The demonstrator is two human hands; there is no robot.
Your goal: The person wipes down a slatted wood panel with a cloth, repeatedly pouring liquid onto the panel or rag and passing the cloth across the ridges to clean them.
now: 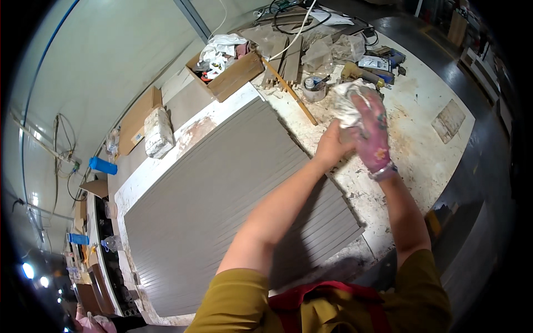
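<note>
On the right part of the worktable, my right hand, in a stained pink flowered glove, closes over a crumpled white cloth. My bare left hand is right beside it, below the cloth. Its thumb points up and its fingers curl toward the glove; a greyish bit shows between them, too unclear to name. Left of both hands lies a large stack of grey-brown strips or panels, edges fanned in thin lines. My left forearm passes over its right side.
Beyond the hands are a tape roll, a yellowish power tool, clear plastic bags and a wooden stick. A cardboard box with rags, a wrapped white block and a blue bottle stand farther left. Another person's pink sleeve shows lower left.
</note>
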